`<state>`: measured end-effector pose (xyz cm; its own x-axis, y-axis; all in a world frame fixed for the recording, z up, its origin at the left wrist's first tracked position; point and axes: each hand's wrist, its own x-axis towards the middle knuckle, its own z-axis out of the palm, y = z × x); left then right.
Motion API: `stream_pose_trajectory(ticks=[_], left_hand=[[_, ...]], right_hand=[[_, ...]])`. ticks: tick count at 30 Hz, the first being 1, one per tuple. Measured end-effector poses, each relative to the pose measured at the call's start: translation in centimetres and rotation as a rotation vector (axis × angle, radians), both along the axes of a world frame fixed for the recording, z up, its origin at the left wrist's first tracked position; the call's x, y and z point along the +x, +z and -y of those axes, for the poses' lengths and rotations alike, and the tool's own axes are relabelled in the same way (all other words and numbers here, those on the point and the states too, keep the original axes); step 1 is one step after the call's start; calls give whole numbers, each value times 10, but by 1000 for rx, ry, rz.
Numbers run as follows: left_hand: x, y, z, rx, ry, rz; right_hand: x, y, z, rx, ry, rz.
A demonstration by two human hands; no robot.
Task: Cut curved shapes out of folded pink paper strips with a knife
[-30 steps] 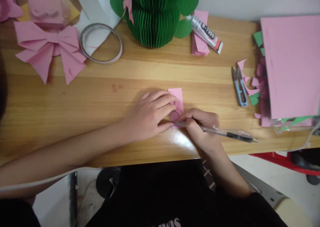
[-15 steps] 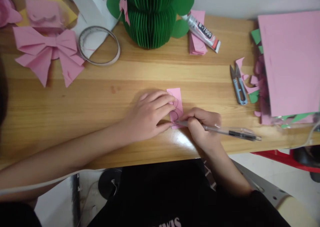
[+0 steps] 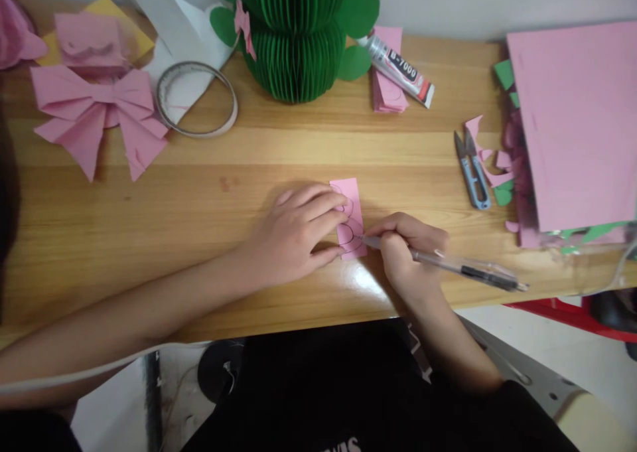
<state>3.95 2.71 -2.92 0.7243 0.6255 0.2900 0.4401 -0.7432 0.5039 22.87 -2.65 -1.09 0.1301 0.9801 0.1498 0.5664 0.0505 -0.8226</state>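
A small pink paper strip (image 3: 354,193) lies on the wooden table, with curved black pen lines drawn on it. My left hand (image 3: 298,233) rests flat with its fingers spread, fingertips pressing on the strip's left side and covering part of the drawing. In my right hand (image 3: 411,249) is a clear pen (image 3: 465,270), gripped near its point. The pen's tip touches the strip's lower part, by a curved line. The pen's rear end points to the right.
Snips (image 3: 472,172) lie right of my hands, beside paper scraps and a pink paper stack (image 3: 577,127). Farther back are a glue tube (image 3: 401,67), a green pleated paper piece (image 3: 296,60), a tape roll (image 3: 233,110) and a pink paper bow (image 3: 99,103). The table's front edge (image 3: 318,326) is near me.
The pen's tip has moved slightly right along the strip, and a longer curved line shows below my left fingers. My left hand stays on the paper. The view has shifted slightly.
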Motion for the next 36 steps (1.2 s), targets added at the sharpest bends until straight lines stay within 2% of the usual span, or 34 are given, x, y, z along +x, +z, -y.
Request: stream_pose_trajectory(ticks=[10,21,23,27,29,33,36], left_hand=[[-1,0,0,4,2,-10],[0,0,0,-20,-4,7],[0,0,0,-26,-6,2],[-1,1,1,-38,-1,-12],[-1,2,0,-40,-4,-13],[-1,2,0,-52,-8,-16],[0,2,-1,-44,-12,-12]], right_hand=[[-3,-3,-1,68,8,46],[-5,-6,-2,-93,92,-139],[-4,-6,-2,-102,70,-182],[2,-9,-4,-17,-117,-268],[5,-10,-6,-35,-171,-278],[4,-7,-9,-105,-136,-199],[2,-4,-10,-96,-83,-144]])
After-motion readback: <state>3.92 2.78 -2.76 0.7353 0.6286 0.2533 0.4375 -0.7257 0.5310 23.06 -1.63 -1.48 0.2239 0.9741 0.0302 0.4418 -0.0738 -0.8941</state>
